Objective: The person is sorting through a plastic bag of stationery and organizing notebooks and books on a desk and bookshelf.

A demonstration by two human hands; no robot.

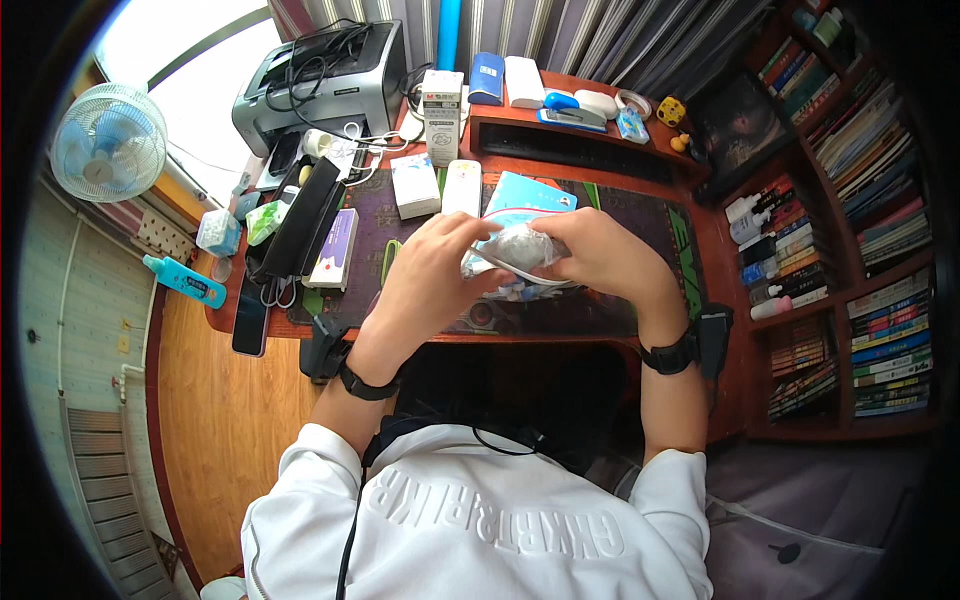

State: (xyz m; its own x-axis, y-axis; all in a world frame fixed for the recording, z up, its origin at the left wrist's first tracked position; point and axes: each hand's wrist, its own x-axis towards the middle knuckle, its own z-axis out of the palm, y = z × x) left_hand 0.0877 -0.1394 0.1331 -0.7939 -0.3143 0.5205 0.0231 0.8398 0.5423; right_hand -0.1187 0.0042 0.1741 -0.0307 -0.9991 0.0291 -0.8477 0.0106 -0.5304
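Observation:
A clear zip-lock plastic bag (pixel 534 292) with a red strip along its mouth is held above the desk mat, its mouth spread apart. My left hand (pixel 439 270) grips the bag's left edge between thumb and fingers. On the opposite side my right hand (pixel 604 255) has hold of the right edge, its fingers curled at the mouth. A crumpled clear plastic bundle (pixel 525 246) shows in the opening between both hands; what it wraps is unclear. Small white and blue pieces are visible through the lower bag. Just behind lies a light-blue booklet (pixel 529 192).
White boxes (pixel 415 186) and a tall carton (pixel 442 120) stand behind my left hand. Further left are a black pouch (pixel 300 221), a purple-white box (pixel 332 251) and a phone (pixel 250 319) at the desk edge. A raised shelf (pixel 577 139) holds a stapler (pixel 571 112). Bookshelves (pixel 840 300) flank the right.

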